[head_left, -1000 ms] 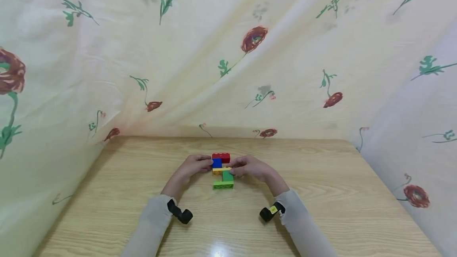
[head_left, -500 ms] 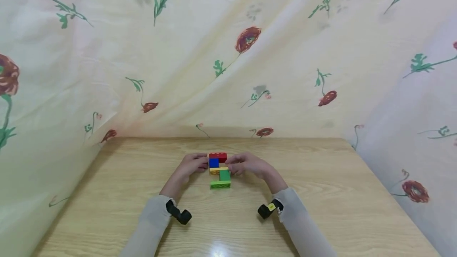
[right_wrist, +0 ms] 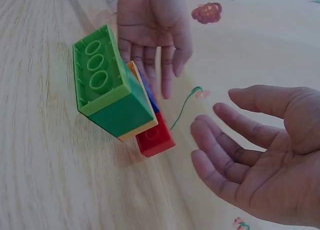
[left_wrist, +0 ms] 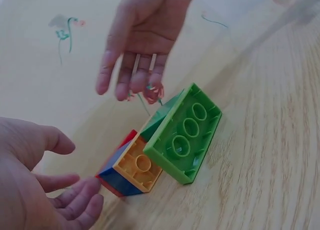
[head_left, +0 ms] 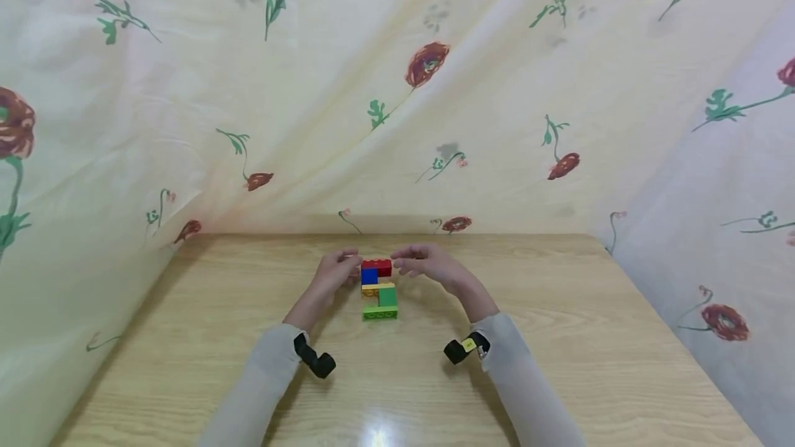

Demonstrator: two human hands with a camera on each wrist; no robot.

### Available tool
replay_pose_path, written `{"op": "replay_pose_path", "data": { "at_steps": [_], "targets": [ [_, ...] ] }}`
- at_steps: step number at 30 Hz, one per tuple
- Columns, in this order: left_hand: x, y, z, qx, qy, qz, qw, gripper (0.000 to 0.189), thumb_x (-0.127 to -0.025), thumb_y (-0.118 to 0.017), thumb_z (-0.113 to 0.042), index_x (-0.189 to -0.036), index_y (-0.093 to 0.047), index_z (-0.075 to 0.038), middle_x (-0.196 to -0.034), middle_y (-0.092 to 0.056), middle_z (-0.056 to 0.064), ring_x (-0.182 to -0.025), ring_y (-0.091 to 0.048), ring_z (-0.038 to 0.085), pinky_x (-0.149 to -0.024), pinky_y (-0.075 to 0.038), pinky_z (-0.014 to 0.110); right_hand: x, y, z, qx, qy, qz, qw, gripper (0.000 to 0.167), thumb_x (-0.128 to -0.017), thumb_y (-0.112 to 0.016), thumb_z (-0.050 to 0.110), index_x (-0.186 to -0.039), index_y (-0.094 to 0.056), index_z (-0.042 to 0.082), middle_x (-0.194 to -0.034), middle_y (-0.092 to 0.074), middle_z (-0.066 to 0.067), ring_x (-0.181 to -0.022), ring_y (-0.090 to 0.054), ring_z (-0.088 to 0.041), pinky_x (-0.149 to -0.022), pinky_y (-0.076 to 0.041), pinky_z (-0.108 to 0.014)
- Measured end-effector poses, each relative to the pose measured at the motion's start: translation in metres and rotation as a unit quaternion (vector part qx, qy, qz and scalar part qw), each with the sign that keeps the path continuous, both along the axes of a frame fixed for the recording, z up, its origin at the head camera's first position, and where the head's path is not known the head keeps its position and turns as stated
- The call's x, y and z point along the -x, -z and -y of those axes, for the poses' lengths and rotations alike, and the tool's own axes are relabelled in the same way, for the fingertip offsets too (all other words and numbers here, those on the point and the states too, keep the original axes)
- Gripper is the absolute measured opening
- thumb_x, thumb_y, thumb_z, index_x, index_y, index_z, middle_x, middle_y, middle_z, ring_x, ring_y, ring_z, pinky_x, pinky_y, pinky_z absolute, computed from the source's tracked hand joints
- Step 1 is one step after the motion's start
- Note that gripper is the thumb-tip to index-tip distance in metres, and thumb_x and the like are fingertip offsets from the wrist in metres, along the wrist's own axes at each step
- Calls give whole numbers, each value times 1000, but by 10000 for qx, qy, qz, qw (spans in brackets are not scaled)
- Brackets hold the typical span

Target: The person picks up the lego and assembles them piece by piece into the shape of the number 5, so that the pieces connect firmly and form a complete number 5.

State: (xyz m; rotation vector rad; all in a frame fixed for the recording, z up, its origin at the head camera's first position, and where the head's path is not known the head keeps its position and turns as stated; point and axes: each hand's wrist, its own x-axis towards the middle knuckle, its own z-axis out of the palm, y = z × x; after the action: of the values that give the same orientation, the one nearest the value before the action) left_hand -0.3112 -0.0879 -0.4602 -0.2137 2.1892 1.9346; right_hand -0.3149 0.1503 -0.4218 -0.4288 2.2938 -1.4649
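Toy building bricks joined in a stepped S shape lie on their side on the table. From far to near in the head view come a red brick [head_left: 384, 270], a blue brick [head_left: 369, 276], an orange brick [head_left: 370, 291], a dark green brick [head_left: 388, 296] and a light green brick [head_left: 380, 313]. My left hand [head_left: 331, 276] is relaxed beside the red and blue end; in the left wrist view its fingertips look very close to it, contact unclear. On the other side, my right hand [head_left: 435, 266] holds nothing, its loosely bent fingers apart from the bricks.
The wooden table [head_left: 528, 364] stretches around the bricks on all sides. Behind it and at both sides hangs a pale cloth [head_left: 323, 88] with a flower print. Black cameras [head_left: 321, 364] are strapped to both wrists.
My left hand has let go of the blue brick, and my right hand has come off the orange and green bricks. Both hands have moved a little farther back; the bricks appear to stay put.
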Motion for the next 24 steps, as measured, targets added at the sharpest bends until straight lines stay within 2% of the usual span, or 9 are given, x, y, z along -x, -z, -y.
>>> {"op": "replay_pose_path", "data": {
  "at_steps": [3, 6, 9, 11, 15, 17, 21, 24],
  "targets": [
    [1, -3, -1, 162, 28, -324, 9993, 48, -102, -59, -22, -146, -53, -5, -128, -61, 17, -115, -62, 32, -97, -54, 43, 1, -2, 3, 14, 30, -261, 9997, 35, -105, -57, 19, -134, -62, 1, -131, -64, -27, -110, -66, -32, -102, -49, -57],
    [0, -7, -1, 524, 86, -805, 9953, 47, -101, -60, -21, -144, -55, -5, -128, -62, 16, -115, -61, 32, -95, -54, 43, 0, -5, 6, -45, 104, -683, 9976, 34, -104, -57, 17, -132, -63, -2, -125, -66, -28, -107, -66, -36, -98, -50, -58],
    [-1, -13, 0, 920, 180, -1393, 9858, 45, -99, -62, -20, -141, -58, -4, -124, -64, 15, -115, -60, 31, -94, -54, 41, 0, -8, 7, -124, 260, -1132, 9932, 31, -104, -57, 16, -128, -64, -2, -118, -68, -25, -106, -64, -42, -96, -51, -59],
    [-2, -16, 2, 1184, 277, -1795, 9762, 44, -99, -63, -21, -139, -59, -3, -124, -64, 15, -117, -59, 31, -96, -53, 42, 0, -10, 7, -273, 371, -1502, 9876, 30, -104, -57, 15, -127, -65, -3, -115, -69, -24, -105, -64, -41, -91, -54, -52],
    [-2, -18, 5, 1689, 526, -2398, 9546, 44, -100, -64, -22, -138, -60, -2, -131, -62, 17, -126, -56, 34, -106, -48, 49, 1, -12, 6, -550, 605, -2007, 9762, 31, -103, -59, 16, -128, -65, -1, -113, -71, -21, -104, -66, -35, -85, -56, -40],
    [-2, -18, 6, 1989, 638, -2590, 9430, 44, -100, -64, -23, -138, -60, -2, -136, -61, 18, -130, -54, 36, -110, -45, 52, 2, -11, 5, -649, 701, -2100, 9730, 34, -103, -60, 17, -132, -63, 0, -116, -70, -21, -108, -66, -35, -88, -56, -43],
    [-1, -13, 9, 2717, 832, -3010, 9103, 45, -101, -63, -29, -139, -60, -4, -142, -59, 18, -136, -51, 38, -113, -41, 56, 3, -5, 2, -910, 723, -2334, 9654, 46, -102, -62, 24, -143, -56, 3, -134, -64, -21, -124, -60, -39, -102, -50, -56],
    [-1, -9, 10, 3276, 1019, -3318, 8787, 51, -102, -62, -35, -142, -57, -5, -146, -57, 19, -139, -48, 40, -115, -38, 59, 5, 2, -1, -1258, 661, -2534, 9569, 55, -102, -63, 30, -149, -50, 6, -149, -55, -18, -138, -51, -39, -112, -41, -59]
  ]
}}
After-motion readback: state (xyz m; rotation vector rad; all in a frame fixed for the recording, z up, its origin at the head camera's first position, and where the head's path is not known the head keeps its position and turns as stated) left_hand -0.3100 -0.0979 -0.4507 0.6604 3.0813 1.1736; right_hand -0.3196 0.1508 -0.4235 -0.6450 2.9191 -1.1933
